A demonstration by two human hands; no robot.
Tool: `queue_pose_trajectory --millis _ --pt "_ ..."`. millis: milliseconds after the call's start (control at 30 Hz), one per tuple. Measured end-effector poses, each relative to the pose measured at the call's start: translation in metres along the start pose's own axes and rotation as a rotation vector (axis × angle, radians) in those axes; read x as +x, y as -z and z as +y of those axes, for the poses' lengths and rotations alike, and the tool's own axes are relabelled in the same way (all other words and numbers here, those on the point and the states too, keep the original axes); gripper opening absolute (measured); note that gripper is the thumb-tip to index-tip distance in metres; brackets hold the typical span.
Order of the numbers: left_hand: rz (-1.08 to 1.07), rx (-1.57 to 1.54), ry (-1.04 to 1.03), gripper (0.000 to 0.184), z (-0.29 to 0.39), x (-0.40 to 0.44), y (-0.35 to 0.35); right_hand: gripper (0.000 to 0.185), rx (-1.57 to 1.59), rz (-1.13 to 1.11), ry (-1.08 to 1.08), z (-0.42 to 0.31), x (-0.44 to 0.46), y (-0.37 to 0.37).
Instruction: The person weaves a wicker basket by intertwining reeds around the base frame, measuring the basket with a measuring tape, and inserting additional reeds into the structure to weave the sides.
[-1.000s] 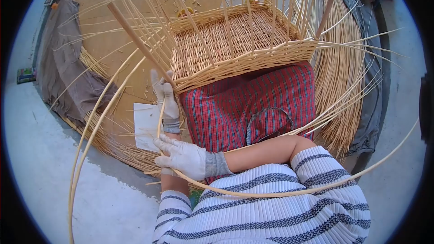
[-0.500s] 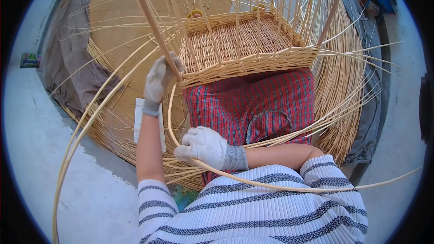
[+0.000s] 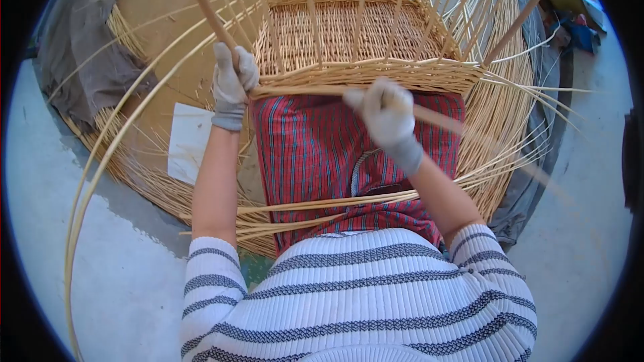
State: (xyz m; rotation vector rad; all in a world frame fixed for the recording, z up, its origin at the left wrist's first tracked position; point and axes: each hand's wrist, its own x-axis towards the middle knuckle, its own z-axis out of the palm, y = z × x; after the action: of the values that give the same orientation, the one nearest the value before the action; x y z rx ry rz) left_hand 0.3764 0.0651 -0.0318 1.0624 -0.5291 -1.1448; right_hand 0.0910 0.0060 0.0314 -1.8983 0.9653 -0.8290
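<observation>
A half-woven wicker basket (image 3: 429, 75) rests across my lap on a red plaid cloth (image 3: 302, 141), its upright stakes rising from the walls. My left hand (image 3: 233, 86), in a white glove, is wrapped round the thick corner post (image 3: 202, 1) at the basket's near left corner. My right hand (image 3: 386, 112), gloved too and slightly blurred, grips a willow rod (image 3: 305, 90). That rod runs from the left corner along the outside of the near wall, and its blurred free end trails off to the right.
A large bundle of willow rods (image 3: 504, 121) lies to the right, beside dark cloth (image 3: 530, 154). Grey-brown cloth (image 3: 80, 47) and a white sheet (image 3: 188, 141) are on the left. Long loose rods (image 3: 100, 147) arc out left, and several others cross my lap.
My right hand has moved up and right from my lap, drawing the rod from a bend below the corner to along the near wall. My left hand remains at the corner post.
</observation>
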Motion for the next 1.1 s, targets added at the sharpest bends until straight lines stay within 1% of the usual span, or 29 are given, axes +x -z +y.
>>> queue_pose_trajectory --millis 33,67,133,167,200,233,267,300,333,367,400,433,467,500,533,600,633,667,700,733,767,800,833,867,900,933,1000,1033,1100 --pt "-0.051 -0.011 -0.008 0.067 -0.002 0.002 0.004 0.023 0.283 0.068 -0.170 0.013 0.014 -0.007" --pt "-0.041 -0.020 -0.024 0.067 -0.001 -0.002 0.005 0.023 0.387 0.079 -0.345 0.025 0.030 -0.011" --pt "-0.061 0.027 0.006 0.070 0.005 -0.004 0.001 0.022 0.231 0.111 -0.397 0.054 0.040 -0.019" --pt "0.027 -0.038 0.036 0.075 0.000 0.000 0.004 0.022 0.227 0.108 -0.355 0.056 0.046 -0.014" --pt "0.026 -0.043 -0.004 0.075 -0.002 0.002 0.010 0.020 0.309 0.096 -0.453 0.052 0.045 -0.011" --pt "-0.064 -0.022 0.011 0.078 -0.002 0.003 0.018 0.019 0.392 0.081 -0.556 0.050 0.043 -0.010" --pt "-0.156 -0.001 0.029 0.081 0.001 0.004 0.021 0.019 0.388 0.076 -0.523 0.048 0.046 -0.008" --pt "-0.172 -0.014 0.089 0.084 0.013 0.002 0.017 0.018 0.462 0.036 -0.536 0.049 0.046 -0.005" --pt "-0.175 -0.020 0.068 0.084 0.012 0.002 0.020 0.018 0.535 -0.003 -0.553 0.050 0.045 -0.004" --pt "-0.177 0.088 0.011 0.077 0.010 0.004 0.024 0.019 0.391 0.047 -0.512 0.056 0.043 -0.010" --pt "-0.167 0.201 -0.027 0.071 0.010 0.001 0.025 0.019 0.387 0.047 -0.502 0.059 0.040 -0.015" --pt "-0.171 0.198 -0.039 0.071 0.011 0.000 0.025 0.021 0.464 0.078 -0.504 0.063 0.040 -0.018" --pt "-0.141 0.404 -0.049 0.062 0.017 -0.005 0.018 0.025 0.538 0.112 -0.506 0.062 0.039 -0.018" --pt "-0.106 0.608 -0.055 0.054 0.019 -0.008 0.014 0.025 0.457 0.072 -0.518 0.048 0.039 -0.014" --pt "-0.107 0.605 -0.062 0.054 0.015 -0.008 0.015 0.025 0.454 0.073 -0.512 0.035 0.036 -0.009" --pt "-0.020 0.679 -0.225 0.043 0.009 -0.006 0.018 0.022 0.389 0.058 -0.700 0.019 0.031 -0.003" --pt "-0.027 0.675 -0.227 0.043 0.007 -0.005 0.022 0.023 0.433 0.064 -0.665 0.020 0.027 -0.005" --pt "-0.082 0.634 -0.111 0.043 0.013 -0.003 0.022 0.023 0.428 0.074 -0.661 0.022 0.030 -0.005" --pt "-0.134 0.593 0.009 0.043 0.016 -0.004 0.021 0.022 0.360 0.089 -0.632 0.024 0.033 -0.006" --pt "-0.135 0.593 0.011 0.043 0.018 -0.007 0.020 0.021 0.297 0.098 -0.604 0.026 0.038 -0.009" --pt "-0.098 0.582 0.032 0.039 0.021 -0.009 0.017 0.019 0.416 0.121 -0.526 0.030 0.044 -0.014" --pt "-0.064 0.569 0.056 0.037 0.021 -0.011 0.013 0.019 0.417 0.121 -0.526 0.035 0.049 -0.016" --pt "-0.066 0.568 0.054 0.037 0.015 -0.015 0.012 0.021 0.408 0.136 -0.468 0.039 0.054 -0.019" --pt "-0.086 0.530 0.009 0.037 0.009 -0.020 0.010 0.022 0.401 0.148 -0.407 0.037 0.059 -0.021" --pt "-0.101 0.491 -0.033 0.042 0.004 -0.025 0.012 0.021 0.337 0.135 -0.425 0.036 0.061 -0.021" --pt "-0.099 0.491 -0.033 0.042 -0.002 -0.027 0.011 0.021 0.338 0.133 -0.424 0.034 0.060 -0.022" --pt "0.157 0.749 -0.097 0.054 -0.009 -0.030 -0.004 0.019 0.332 0.133 -0.358 0.034 0.058 -0.022" --pt "0.191 0.762 -0.111 0.053 -0.010 -0.031 -0.009 0.019 0.323 0.129 -0.354 0.034 0.058 -0.021" --pt "0.208 0.774 -0.084 0.053 -0.008 -0.032 -0.013 0.026 0.365 0.132 -0.445 0.032 0.058 -0.021"
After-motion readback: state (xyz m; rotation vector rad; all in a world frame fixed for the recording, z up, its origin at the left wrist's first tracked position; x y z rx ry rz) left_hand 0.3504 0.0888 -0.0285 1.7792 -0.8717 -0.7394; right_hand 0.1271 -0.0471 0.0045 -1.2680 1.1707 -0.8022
